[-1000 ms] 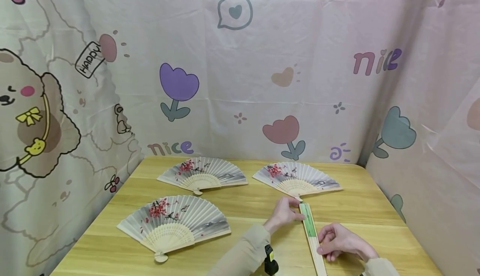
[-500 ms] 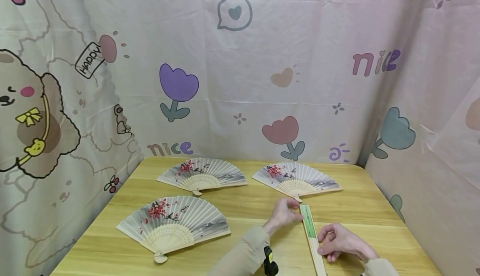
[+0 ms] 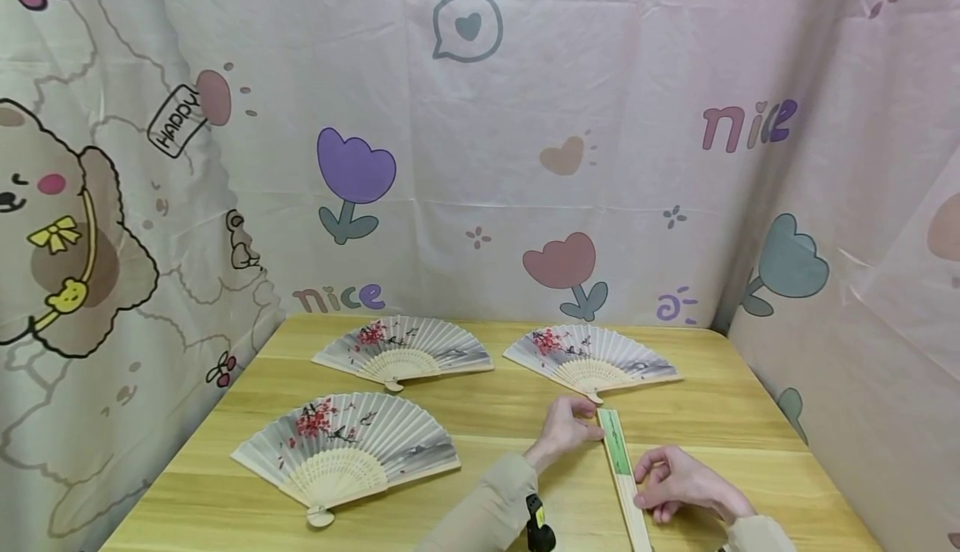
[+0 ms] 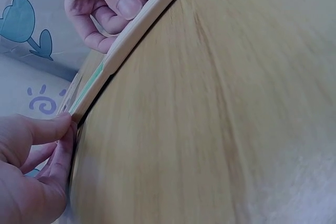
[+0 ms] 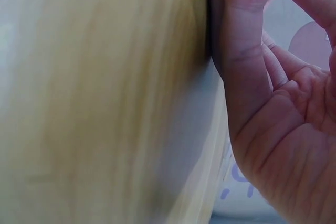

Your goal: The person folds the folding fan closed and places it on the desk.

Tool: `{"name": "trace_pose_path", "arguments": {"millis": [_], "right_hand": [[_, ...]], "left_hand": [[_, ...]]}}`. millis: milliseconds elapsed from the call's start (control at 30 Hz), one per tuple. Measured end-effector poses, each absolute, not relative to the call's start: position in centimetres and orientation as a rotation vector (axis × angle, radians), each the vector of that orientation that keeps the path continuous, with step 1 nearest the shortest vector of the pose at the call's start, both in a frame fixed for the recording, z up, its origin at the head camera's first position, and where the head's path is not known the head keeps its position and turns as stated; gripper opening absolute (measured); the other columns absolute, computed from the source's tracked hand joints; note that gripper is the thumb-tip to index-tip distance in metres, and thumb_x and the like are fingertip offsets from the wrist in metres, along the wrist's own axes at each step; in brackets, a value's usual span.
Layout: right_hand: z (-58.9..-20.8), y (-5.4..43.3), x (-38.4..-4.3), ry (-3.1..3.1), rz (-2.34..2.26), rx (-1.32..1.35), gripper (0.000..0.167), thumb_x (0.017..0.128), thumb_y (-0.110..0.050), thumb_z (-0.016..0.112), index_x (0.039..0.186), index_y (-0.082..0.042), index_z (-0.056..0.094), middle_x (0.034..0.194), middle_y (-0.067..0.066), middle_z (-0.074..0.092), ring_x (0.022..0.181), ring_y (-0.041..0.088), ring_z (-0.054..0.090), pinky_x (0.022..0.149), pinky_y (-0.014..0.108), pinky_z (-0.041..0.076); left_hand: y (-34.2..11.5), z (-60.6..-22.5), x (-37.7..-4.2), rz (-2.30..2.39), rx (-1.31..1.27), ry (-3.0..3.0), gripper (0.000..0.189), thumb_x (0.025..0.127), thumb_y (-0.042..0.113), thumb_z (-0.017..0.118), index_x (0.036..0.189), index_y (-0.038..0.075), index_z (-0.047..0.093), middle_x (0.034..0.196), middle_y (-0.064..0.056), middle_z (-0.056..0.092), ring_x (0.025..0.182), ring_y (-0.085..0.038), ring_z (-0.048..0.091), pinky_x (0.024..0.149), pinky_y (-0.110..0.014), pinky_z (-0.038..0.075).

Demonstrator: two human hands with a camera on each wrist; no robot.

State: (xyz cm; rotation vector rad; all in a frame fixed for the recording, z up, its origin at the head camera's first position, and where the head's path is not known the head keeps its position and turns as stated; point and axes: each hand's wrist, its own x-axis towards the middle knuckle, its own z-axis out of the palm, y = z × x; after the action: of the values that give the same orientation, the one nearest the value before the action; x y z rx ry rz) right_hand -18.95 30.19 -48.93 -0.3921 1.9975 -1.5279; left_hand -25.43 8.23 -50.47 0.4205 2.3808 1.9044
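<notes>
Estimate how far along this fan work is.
Looks done: the front-left fan, back-left fan and back-right fan lie spread on the table. In hand: a folded fan, its far end pinched by the left hand, the right hand at its side. Probably left: spreading it, the only closed one visible.

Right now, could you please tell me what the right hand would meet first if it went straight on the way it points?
The closed fan: the right hand points left at its edge and seems to touch it, though contact is hard to confirm.
</notes>
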Motion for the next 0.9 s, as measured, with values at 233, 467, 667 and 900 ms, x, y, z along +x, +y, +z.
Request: {"name": "trace_pose_path", "arguments": {"millis": [233,467,667,900], "right_hand": [[-48.93,30.14,-18.94,2.016,-1.527,-0.377,0.033,0.085,-0.008,0.079,0.101,0.01,0.057,0.065,-0.004,0.065,0.054,0.005,0.065,0.049,0.015,0.057],[-48.83,30.13,-18.95,2.036,-1.544,-0.381,0.033,0.086,-0.008,0.077,0.102,0.012,0.056,0.067,-0.002,0.067,0.054,0.006,0.064,0.049,0.015,0.057],[-48.64,30.08,-18.93,2.068,-1.561,-0.38,0.036,0.089,-0.01,0.075,0.103,0.015,0.054,0.07,-0.003,0.067,0.056,0.005,0.063,0.05,0.014,0.056],[-48.53,29.78,-19.0,2.11,-1.591,-0.33,0.033,0.09,-0.012,0.074,0.106,0.011,0.056,0.076,0.0,0.07,0.06,0.007,0.064,0.052,0.015,0.056]], "left_hand": [[7.96,-50.54,-25.39,1.902,0.39,2.374,0.034,0.07,-0.008,0.083,0.102,-0.007,0.072,0.096,-0.017,0.073,0.072,-0.006,0.064,0.066,-0.014,0.059],[7.89,-50.37,-25.1,1.919,0.369,2.365,0.031,0.072,-0.005,0.083,0.102,-0.005,0.072,0.096,-0.017,0.074,0.071,-0.006,0.065,0.064,-0.014,0.059],[7.77,-50.18,-24.88,1.952,0.351,2.343,0.03,0.073,-0.005,0.082,0.101,-0.005,0.073,0.096,-0.017,0.073,0.07,-0.005,0.064,0.062,-0.013,0.058],[7.64,-49.95,-24.94,1.988,0.322,2.319,0.029,0.075,-0.003,0.083,0.102,-0.005,0.073,0.097,-0.016,0.074,0.072,-0.004,0.062,0.063,-0.014,0.058]]}}
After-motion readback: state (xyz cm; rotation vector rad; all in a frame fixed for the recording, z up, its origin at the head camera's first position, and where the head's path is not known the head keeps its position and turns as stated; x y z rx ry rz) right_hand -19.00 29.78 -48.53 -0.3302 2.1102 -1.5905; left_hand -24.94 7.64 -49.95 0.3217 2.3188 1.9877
